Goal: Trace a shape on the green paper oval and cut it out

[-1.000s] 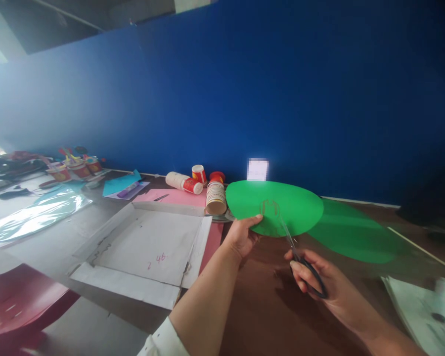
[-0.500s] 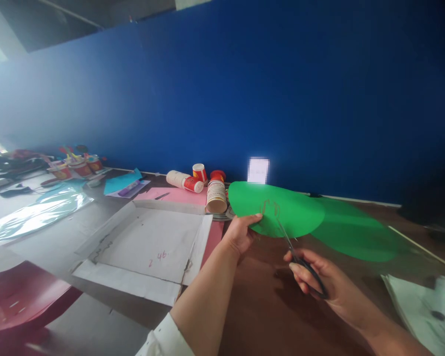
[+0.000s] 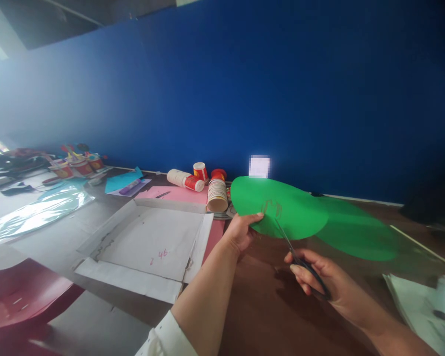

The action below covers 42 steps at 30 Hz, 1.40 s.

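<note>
My left hand (image 3: 243, 230) pinches the near edge of a round green paper sheet (image 3: 300, 207) and holds it up over the brown table (image 3: 259, 296). A small pencilled outline is drawn on the sheet close to my thumb. My right hand (image 3: 319, 277) grips black scissors (image 3: 296, 254) by the handles, fingers through the loops. The blades point up and away into the sheet's lower edge, just right of the outline.
A flattened white cardboard box (image 3: 148, 242) lies at the left on pink paper (image 3: 178, 194). Paper cups (image 3: 217, 195) and a lying cup stack (image 3: 183, 180) stand by the blue wall (image 3: 244, 89). Plastic film (image 3: 33, 212), a red chair (image 3: 25, 301) and printed sheets (image 3: 422, 306) surround them.
The scissor blades have drawn back a little toward the sheet's near edge. The green sheet and both hands have shifted slightly to the right.
</note>
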### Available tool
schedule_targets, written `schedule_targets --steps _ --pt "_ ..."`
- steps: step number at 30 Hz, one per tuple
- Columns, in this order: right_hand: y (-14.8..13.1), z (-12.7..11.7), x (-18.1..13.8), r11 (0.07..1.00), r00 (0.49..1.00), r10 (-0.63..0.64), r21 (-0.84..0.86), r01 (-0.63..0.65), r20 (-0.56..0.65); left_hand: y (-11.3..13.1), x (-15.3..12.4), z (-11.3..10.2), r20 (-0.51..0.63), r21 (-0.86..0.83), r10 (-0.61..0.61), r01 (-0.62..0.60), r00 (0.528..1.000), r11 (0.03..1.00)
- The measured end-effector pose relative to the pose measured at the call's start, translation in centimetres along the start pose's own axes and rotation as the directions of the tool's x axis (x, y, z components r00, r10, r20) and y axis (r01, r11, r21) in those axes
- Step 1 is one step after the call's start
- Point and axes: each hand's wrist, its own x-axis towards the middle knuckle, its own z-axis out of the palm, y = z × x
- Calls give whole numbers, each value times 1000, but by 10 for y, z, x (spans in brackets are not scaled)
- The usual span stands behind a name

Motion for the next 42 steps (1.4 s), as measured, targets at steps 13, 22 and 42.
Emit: schedule_targets --steps 13,22,42 --pt "10 -3 -1 999 999 32 6 -32 -21 -3 2 -1 29 -9 28 -28 999 1000" --pt "9 -4 1 999 1000 15 29 -16 24 -2 1 -1 34 7 23 -23 999 1000" --pt "6 -4 0 1000 1000 13 15 -13 23 -1 2 -1 62 26 38 -39 997 999"
